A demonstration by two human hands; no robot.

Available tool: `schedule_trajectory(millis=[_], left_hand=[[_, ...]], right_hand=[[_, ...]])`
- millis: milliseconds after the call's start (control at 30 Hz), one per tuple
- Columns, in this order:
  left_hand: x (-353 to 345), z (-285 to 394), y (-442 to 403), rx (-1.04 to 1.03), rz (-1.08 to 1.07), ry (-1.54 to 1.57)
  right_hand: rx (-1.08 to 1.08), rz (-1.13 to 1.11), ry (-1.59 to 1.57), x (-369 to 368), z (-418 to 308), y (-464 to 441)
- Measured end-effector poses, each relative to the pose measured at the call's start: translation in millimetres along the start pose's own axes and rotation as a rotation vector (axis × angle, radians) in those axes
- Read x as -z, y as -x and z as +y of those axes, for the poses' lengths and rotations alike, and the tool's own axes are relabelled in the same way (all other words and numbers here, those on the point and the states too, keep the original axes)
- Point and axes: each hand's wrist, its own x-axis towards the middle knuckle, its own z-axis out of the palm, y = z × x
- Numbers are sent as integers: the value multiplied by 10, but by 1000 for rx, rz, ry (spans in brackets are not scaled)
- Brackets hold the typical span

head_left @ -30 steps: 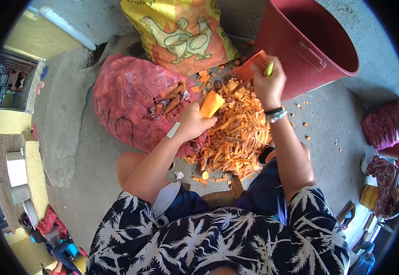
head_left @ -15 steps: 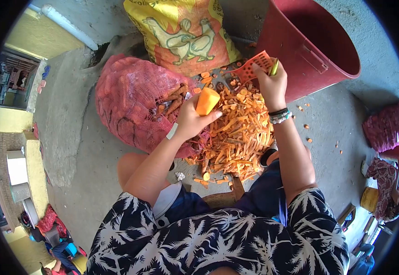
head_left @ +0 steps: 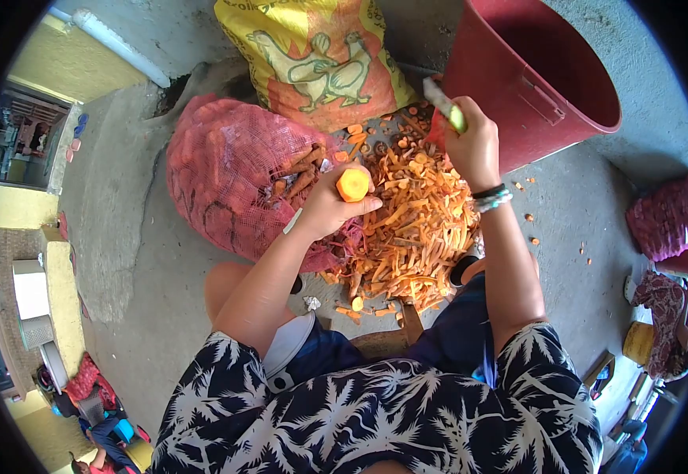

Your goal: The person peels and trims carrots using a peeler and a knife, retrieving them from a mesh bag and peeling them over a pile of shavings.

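Observation:
My left hand is closed around a peeled orange carrot, its cut round end turned up toward me. In my right hand is a knife with a green handle and a pale blade; a red perforated piece shows partly behind that hand. Below and between both hands lies a heap of orange peelings. Left of my left hand, a red mesh sack holds unpeeled carrots that show at its opening.
A yellow and orange sack leans at the back. Beside it stands a large red bin. Another mesh sack sits at the far right. Several scraps are scattered on the floor. A person is partly visible at the lower left.
The carrot has turned so that its cut end faces up. My right hand has tilted, bringing the pale blade into view and mostly hiding the red perforated piece.

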Motion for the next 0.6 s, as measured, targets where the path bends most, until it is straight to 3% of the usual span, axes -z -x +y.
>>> schedule_trajectory(millis=[67,167,200,233,300,333,367,433,467,500,533,567,600], left_hand=[[7,-6,12,153,-18,136],[67,-15,21,267,-4,82],[67,-74,25,273,61,37],[59,-130,38,269,66,45],[97,-180,19,347,38,-92],[127,-175,-13,595,-88,-22],[131,-263,-8,577,-88,-24],[107,-569,-30,597,-71,-494],[79,-694,-74,580,-66,-494],[58,-806,-134,631,-124,-452],[12,-767,-195,686,-186,-410],[-47,-738,-349,478,-182,-389],[-282,379,-487,618,-177,-552]], right_hand=[[-145,-167,-100,-10,120,-3],[-124,-227,-22,50,205,11],[-243,-288,-444,125,114,-8],[-237,-294,-437,151,135,-8],[-474,-372,16,162,280,35],[-213,-197,-144,-66,719,131],[-349,-324,-223,64,547,102],[-267,-273,-174,243,512,149],[-177,-125,-52,311,562,206],[-170,-113,-47,436,551,223],[-218,-57,-49,563,528,249],[-267,-6,-52,657,524,282],[-311,-20,-125,717,599,299]])
